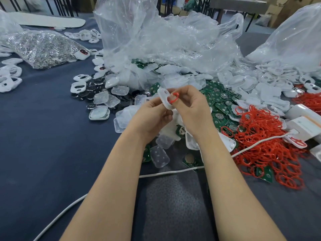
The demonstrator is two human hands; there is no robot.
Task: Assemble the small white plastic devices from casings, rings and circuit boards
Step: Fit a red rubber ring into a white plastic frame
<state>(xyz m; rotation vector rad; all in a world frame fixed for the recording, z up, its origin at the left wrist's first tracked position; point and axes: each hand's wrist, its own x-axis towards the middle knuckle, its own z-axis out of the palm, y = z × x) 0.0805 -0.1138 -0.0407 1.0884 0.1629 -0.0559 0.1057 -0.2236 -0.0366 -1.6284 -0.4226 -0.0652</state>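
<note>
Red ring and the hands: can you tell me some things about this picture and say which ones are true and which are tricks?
1. The right hand pinches a red ring. True.
2. The left hand holds a green circuit board. False: it holds a white casing.
3. The pile of red rings lies on the person's right side. True.
4. The white cable hangs in the air between the hands. False: it lies on the dark table, running under the forearms.
</note>
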